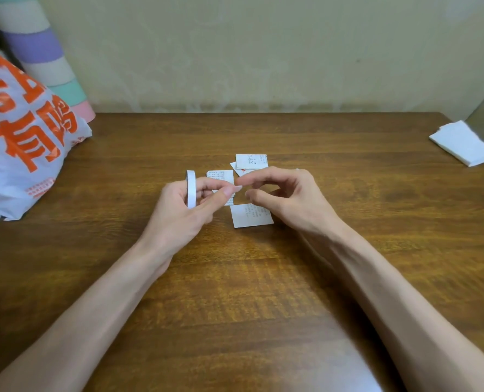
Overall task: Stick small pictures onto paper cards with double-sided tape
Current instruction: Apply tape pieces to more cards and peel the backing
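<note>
My left hand (pixel 188 206) holds a thin white roll of double-sided tape (pixel 190 189) upright, edge-on to the camera, with a finger through its hole. My right hand (pixel 287 198) hovers just to the right of it, thumb and forefinger apart and close to my left fingertips, nothing visibly between them. Below the hands lie small printed paper pieces: one (pixel 251 215) nearest me, one (pixel 221 175) partly behind my left fingers, and a small overlapping pile (pixel 251 161) farther back.
The wooden table (pixel 235 292) reaches to a beige wall. A white plastic bag with orange lettering (pixel 22 142) fills the left edge, with a striped roll (pixel 45 58) behind it. A stack of white paper (pixel 463 142) lies at the far right.
</note>
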Demonstrator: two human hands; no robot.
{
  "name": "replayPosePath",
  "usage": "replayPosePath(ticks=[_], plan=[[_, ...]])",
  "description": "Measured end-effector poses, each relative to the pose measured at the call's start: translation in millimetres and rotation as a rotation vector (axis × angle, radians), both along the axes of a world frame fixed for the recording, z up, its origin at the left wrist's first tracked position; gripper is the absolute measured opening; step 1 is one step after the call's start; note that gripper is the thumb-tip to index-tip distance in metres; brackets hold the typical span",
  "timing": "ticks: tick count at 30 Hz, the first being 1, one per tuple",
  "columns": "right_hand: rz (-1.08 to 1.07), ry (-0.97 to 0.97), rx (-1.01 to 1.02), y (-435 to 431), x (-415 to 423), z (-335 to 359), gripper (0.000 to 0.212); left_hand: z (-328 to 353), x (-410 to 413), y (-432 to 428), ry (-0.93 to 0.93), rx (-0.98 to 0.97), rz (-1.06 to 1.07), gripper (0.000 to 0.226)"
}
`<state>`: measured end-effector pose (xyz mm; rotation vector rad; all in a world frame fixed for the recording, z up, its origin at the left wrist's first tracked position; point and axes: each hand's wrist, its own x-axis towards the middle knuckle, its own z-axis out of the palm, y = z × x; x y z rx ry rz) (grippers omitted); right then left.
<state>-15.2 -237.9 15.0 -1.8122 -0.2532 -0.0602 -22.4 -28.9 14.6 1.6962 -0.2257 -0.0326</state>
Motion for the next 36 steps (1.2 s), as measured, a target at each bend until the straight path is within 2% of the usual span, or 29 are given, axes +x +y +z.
replayPosePath(ticks=[11, 20, 28, 36], plan=[[0.031, 0.033, 0.035, 0.5, -2.7, -0.4, 0.004, 1.9, -1.4, -0.6, 0.014, -0.016, -0.001, 0.013], [0.018, 0.027, 0.059, -1.1, -2.3, -2.6, 0.010, 1.9, -2.4, -1.7, 0.016, 0.002, 0.013, 0.015], [-0.016, -0.015, 0.043, 8.0, 0.9, -9.0, 0.009, 4.2, -2.2, 3.4, 0.122, -0.040, -0.035, 0.018], [-0.055, -0.072, 0.022, 5.8, 2.2, -9.4, 0.010, 0.8, -6.1, -3.0, 0.077, 0.014, -0.021, 0.029]])
